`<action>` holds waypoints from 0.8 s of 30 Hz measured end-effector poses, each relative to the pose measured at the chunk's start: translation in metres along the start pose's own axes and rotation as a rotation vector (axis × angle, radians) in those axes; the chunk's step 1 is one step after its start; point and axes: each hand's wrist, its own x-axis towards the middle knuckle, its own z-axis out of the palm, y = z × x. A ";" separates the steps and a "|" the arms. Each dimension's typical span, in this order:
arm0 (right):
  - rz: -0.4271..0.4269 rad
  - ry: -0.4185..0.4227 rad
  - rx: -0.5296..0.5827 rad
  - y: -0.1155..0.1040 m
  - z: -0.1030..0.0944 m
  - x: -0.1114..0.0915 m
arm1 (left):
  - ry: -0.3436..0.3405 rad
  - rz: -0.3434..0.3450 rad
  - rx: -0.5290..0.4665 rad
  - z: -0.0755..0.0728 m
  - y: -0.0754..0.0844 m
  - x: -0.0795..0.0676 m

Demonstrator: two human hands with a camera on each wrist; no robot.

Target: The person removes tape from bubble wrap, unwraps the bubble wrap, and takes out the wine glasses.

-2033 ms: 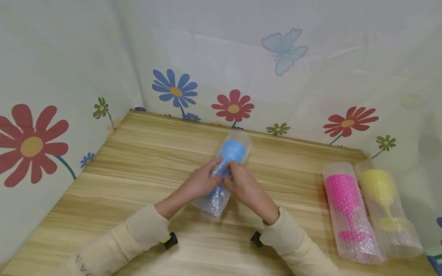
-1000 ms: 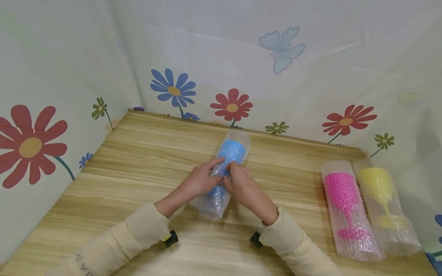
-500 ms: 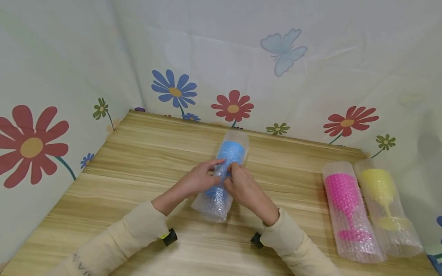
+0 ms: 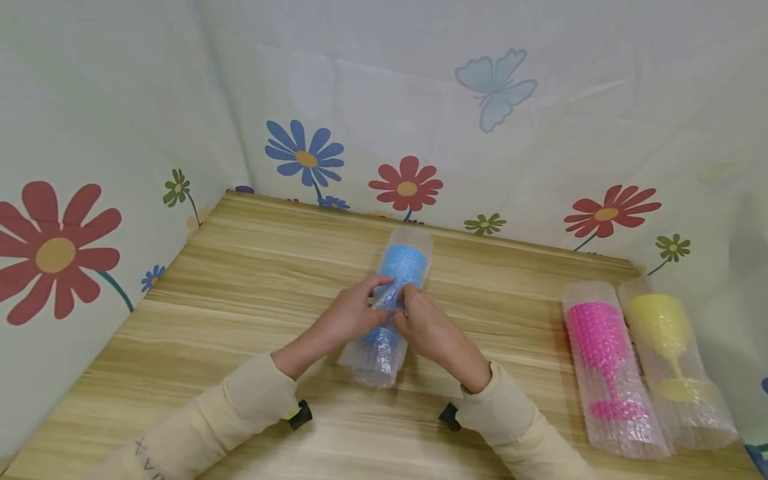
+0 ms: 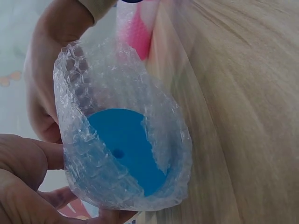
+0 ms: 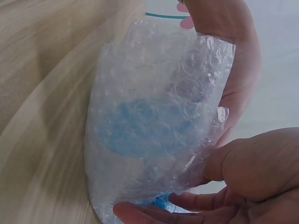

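A blue goblet [image 4: 403, 262] lies on the table rolled in clear bubble wrap [image 4: 383, 370]. My left hand [image 4: 351, 311] holds the roll from the left, thumb and fingers about its middle. From the other side my right hand [image 4: 429, 323] pinches the wrap near the stem, its fingers curled. In the left wrist view the round blue base [image 5: 124, 144] shows through the roll's open end, with the wrap's edge loose around it. The right wrist view has the blue base [image 6: 149, 128] blurred behind the wrap. Parts of the fingertips are hidden by the roll.
A pink goblet [image 4: 597, 333] and a yellow goblet [image 4: 660, 327], each rolled in bubble wrap, lie side by side at the table's right edge. A flowered cloth [image 4: 372, 100] hangs behind the wood-grain table [image 4: 258, 267] and along its sides.
The near end of the wrapped blue goblet has swung slightly to the right. Both hands keep their hold with small finger shifts. The pink and yellow goblets stay put.
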 end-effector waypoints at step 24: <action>0.022 0.044 0.105 0.006 0.001 -0.001 | 0.057 0.010 0.065 0.003 0.000 0.014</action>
